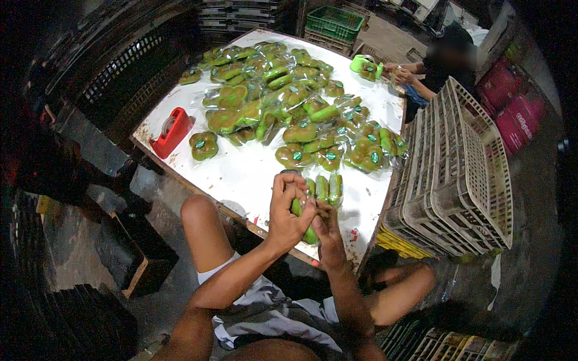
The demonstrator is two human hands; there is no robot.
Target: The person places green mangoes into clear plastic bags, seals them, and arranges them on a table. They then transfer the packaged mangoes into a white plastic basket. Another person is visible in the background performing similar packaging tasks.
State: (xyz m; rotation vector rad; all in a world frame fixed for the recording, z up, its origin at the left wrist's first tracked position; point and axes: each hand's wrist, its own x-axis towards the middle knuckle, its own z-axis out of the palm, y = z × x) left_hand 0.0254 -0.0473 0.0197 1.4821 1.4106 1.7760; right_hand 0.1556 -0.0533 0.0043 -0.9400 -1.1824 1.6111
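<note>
My left hand [289, 214] is curled around a green piece of produce [297, 206] just above the near part of the white table. The thumb of my right hand [328, 232] meets the left thumb at this produce, and its fingers reach behind it. My fingers hide much of the piece, so its wrapping is hard to make out. Just beyond my hands lie several long green pieces [322, 187] side by side in clear film. Past them is a spread of clear-wrapped green-and-brown produce packs [300, 133], many bearing oval green stickers.
A red tape dispenser [172, 131] stands at the table's [244, 173] left, near a single stickered pack [203, 145]. Grey plastic crates [433, 180] are stacked against the right side. Across the table, a person [451, 67] works near a bright green tape dispenser [360, 64]. A green crate [334, 22] stands behind.
</note>
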